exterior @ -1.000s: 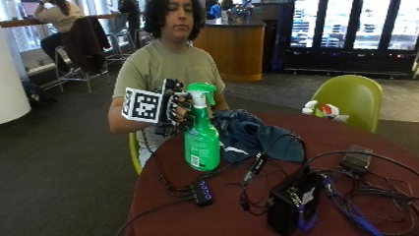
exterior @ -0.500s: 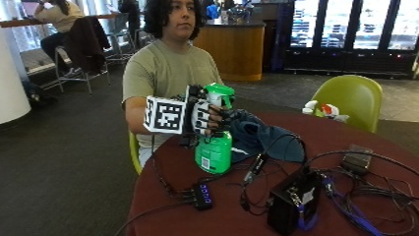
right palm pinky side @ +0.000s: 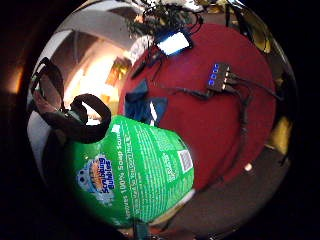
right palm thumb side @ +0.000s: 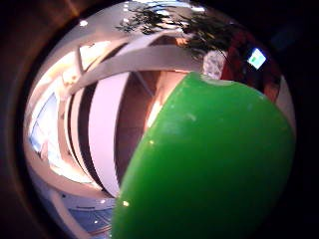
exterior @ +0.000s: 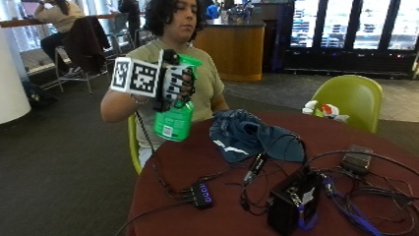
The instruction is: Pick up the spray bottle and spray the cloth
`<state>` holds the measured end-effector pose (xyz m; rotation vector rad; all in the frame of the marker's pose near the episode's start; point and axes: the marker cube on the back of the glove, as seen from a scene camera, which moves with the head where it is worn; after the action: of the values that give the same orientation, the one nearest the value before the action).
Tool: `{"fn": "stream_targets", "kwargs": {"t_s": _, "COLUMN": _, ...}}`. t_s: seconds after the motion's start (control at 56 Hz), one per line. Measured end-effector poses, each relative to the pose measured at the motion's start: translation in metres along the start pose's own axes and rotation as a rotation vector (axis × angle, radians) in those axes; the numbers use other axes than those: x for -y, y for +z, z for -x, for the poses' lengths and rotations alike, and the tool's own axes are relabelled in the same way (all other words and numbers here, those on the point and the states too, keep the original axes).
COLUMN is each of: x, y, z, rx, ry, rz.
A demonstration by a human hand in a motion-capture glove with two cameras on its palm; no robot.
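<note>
Above the near-left edge of the round red table (exterior: pixel 196 162), we have the green spray bottle (exterior: pixel 174 118) lifted clear in our gloved right hand (exterior: pixel 173 83), whose fingers are curled around its neck just under the green spray head. The bottle hangs close to upright, its long axis tipped a little, base down and slightly toward the table's edge. From the little-finger palm view the bottle (right palm pinky side: pixel 135 180) fills the space next to the palm, with the table (right palm pinky side: pixel 220 125) well below it.

What the next move depends on, we judge, is where the cloth lies from the nozzle. The dark blue cloth (exterior: pixel 249 137) sits bunched on the far side of the table near the person, below the bottle and off to its side, apart from it. We cannot tell from these views exactly which way the nozzle faces. We would need it turned down toward the cloth before squeezing, or the spray would miss and land on the cables (exterior: pixel 353 182) beside the cloth.
</note>
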<state>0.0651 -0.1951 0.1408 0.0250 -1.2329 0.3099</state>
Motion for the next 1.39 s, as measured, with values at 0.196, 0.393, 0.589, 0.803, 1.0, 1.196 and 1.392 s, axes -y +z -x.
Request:
{"fn": "stream_targets", "kwargs": {"t_s": 0.196, "x": -0.012, "y": 0.0, "z": 0.057, "rx": -0.282, "ry": 0.142, "rz": 0.3}}
{"fn": "stream_targets", "kwargs": {"t_s": 0.393, "x": 0.006, "y": 0.038, "z": 0.078, "rx": -0.518, "ry": 0.252, "rz": 0.534}}
{"fn": "stream_targets", "kwargs": {"t_s": 0.589, "x": 0.025, "y": 0.11, "z": 0.06, "rx": -0.841, "ry": 0.447, "rz": 0.772}}
{"fn": "stream_targets", "kwargs": {"t_s": 0.803, "x": 0.032, "y": 0.171, "z": 0.016, "rx": -1.089, "ry": 0.563, "rz": 0.933}}
{"fn": "stream_targets", "kwargs": {"t_s": 1.0, "x": 0.027, "y": 0.204, "z": -0.022, "rx": -1.143, "ry": 0.624, "rz": 1.027}}
{"fn": "stream_targets", "kwargs": {"t_s": 1.196, "x": 0.028, "y": 0.209, "z": -0.02, "rx": -1.144, "ry": 0.613, "rz": 1.022}}
{"fn": "stream_targets", "kwargs": {"t_s": 1.392, "x": 0.046, "y": 0.192, "z": 0.045, "rx": -0.975, "ry": 0.435, "rz": 0.823}}
